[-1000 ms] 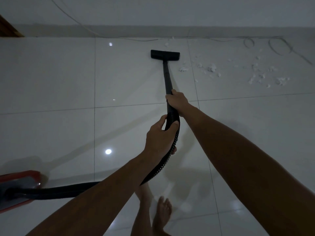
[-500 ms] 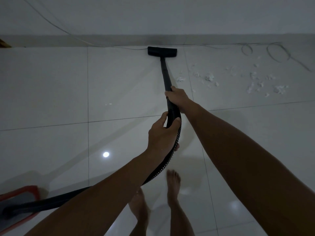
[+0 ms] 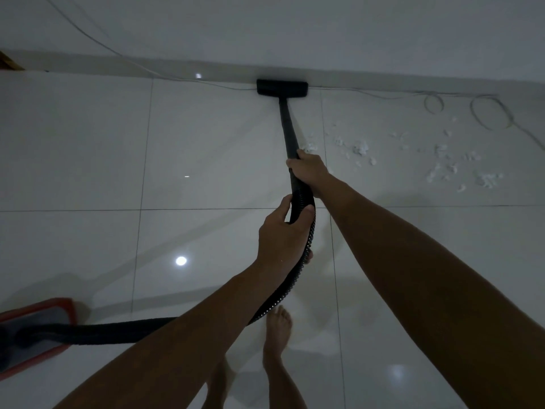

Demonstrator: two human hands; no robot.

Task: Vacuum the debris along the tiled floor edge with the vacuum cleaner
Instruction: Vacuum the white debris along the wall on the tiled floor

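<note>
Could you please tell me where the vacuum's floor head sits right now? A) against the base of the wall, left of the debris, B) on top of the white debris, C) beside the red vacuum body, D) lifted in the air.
A: the floor head rests on the tiles at the foot of the wall, while the white debris lies scattered further to the right, untouched.

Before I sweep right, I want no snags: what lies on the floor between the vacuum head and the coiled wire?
Head view: a thin wire runs along the wall from the vacuum head to the coiled wire; white debris lies nearer.
</note>
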